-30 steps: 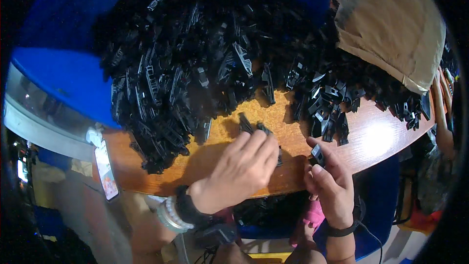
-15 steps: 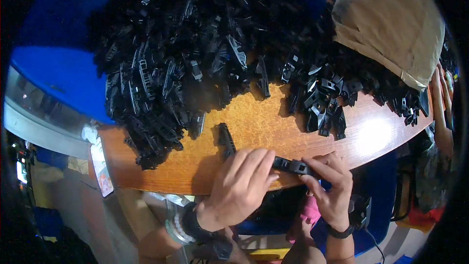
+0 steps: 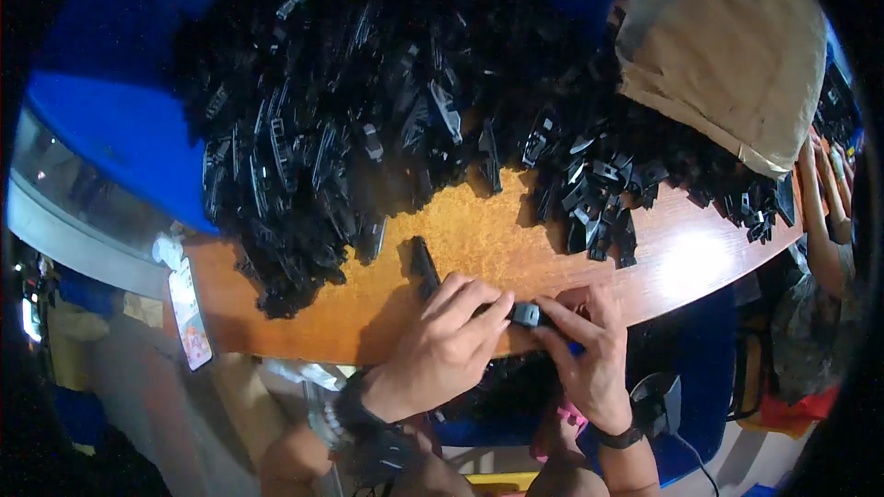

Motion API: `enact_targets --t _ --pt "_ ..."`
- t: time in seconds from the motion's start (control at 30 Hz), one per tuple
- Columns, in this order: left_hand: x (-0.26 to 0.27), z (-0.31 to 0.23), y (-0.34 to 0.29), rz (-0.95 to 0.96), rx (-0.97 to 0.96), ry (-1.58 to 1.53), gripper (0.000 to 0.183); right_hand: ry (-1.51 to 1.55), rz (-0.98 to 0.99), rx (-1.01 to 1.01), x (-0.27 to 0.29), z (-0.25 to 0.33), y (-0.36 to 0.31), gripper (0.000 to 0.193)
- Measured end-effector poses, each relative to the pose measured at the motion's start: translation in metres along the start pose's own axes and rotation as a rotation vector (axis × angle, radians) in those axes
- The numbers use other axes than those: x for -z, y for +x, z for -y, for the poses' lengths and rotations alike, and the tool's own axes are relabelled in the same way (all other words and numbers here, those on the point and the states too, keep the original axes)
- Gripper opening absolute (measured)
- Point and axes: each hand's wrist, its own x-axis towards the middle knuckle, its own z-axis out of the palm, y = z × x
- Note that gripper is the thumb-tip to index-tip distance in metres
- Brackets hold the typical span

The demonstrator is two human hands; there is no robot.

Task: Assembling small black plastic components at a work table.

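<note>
Between my two hands, over the near edge of the wooden table, is a small black plastic part (image 3: pixel 526 314). My left hand (image 3: pixel 440 346) has its fingers closed round the part's left end. At its right end, my right hand (image 3: pixel 589 350) pinches it between thumb and fingers. The fingers cover both ends, so its full shape is hidden. A longer black plastic strip (image 3: pixel 424 263) lies on the table just beyond my left hand, apart from the held part. Loose black clip-like pieces (image 3: pixel 600 212) lie beyond my right hand.
A big heap of black plastic parts (image 3: pixel 304 156) covers the far side of the table (image 3: pixel 470 235). Brown paper (image 3: pixel 723 55) lies over its right side. A phone (image 3: pixel 190 317) rests at the table's left edge. Another person's arm (image 3: pixel 822 193) shows at far right.
My right hand has moved left, closer to my left hand. The held part has turned, and less of it shows between my fingers. The view has shifted slightly.
</note>
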Motion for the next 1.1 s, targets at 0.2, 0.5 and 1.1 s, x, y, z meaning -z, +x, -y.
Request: enact_targets --t 0.2,0.5,1.1 --pt "0.036 0.017 -0.007 -0.077 0.165 0.247 0.043 0.2 0.31 0.2 0.03 -0.007 -0.017 0.027" --pt "0.022 0.011 0.009 0.191 0.065 0.241 0.047 -0.318 -0.297 0.019 0.031 -0.057 0.046 0.045" --pt "0.027 -0.006 -0.005 0.117 0.351 -0.124 0.033 -0.059 -0.121 -0.065 0.026 -0.02 0.002 0.026"
